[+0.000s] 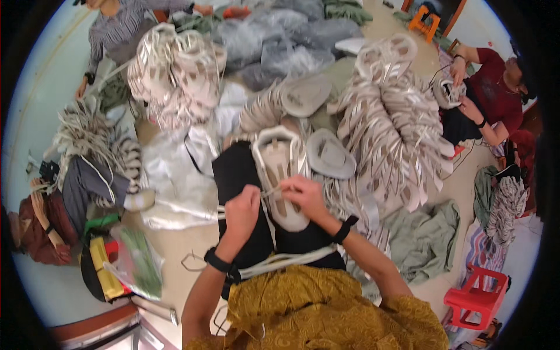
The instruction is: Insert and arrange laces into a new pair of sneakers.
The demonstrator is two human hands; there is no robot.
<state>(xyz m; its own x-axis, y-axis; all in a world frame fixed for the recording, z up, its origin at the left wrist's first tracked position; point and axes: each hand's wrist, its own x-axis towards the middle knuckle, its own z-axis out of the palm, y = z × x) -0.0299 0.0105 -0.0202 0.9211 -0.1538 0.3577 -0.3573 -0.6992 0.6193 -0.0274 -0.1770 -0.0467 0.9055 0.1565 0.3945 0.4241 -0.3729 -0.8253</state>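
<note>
A beige shoe upper (298, 154) with a pale sole-shaped middle lies lengthwise on my lap, over black trousers (236, 169). My left hand (242, 213) is closed at its left edge, pinching a thin pale cord (270, 191) that runs across the shoe. My right hand (304, 197) reaches over the shoe's right side, its fingers pinched on the same cord. What lies under the fingertips is partly hidden. Several long white cords (291, 261) rest across my lap, close to the yellow patterned cloth (297, 291) at my waist.
Beige shoe uppers form a large stack (396, 128) at right and a bundle (178, 76) at far left. Loose sole-shaped pieces (331, 154) lie just ahead. White cloth (175, 169) covers floor at left. Co-workers sit around; one at right holds a shoe upper (448, 93). A red stool (477, 296) stands lower right.
</note>
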